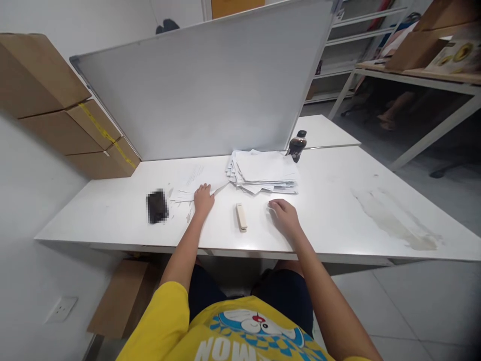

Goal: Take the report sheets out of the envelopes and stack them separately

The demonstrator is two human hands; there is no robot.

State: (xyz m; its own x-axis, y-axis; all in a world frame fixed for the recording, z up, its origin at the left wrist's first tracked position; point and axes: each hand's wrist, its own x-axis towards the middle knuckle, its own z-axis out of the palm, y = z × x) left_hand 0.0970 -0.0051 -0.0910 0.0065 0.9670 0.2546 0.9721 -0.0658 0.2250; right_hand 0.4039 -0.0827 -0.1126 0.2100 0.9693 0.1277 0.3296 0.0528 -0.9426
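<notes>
Left hand point(204, 199) palm down; right hand point(284, 215) curled, perhaps pinching.

That long white desk point(330, 215) over there bears a thick, uneven stack of white paper point(266, 168), an oblong cream stapler point(241, 216) and a dark, black-capped bottle point(296, 147).

Stapler point(241, 217) smooth plas.; sheets point(265, 167) matt ppr; tbl point(330, 215) glossy.

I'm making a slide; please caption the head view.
At a white table: left hand on papers, right hand beside a cream stapler, paper stack beyond.
</notes>
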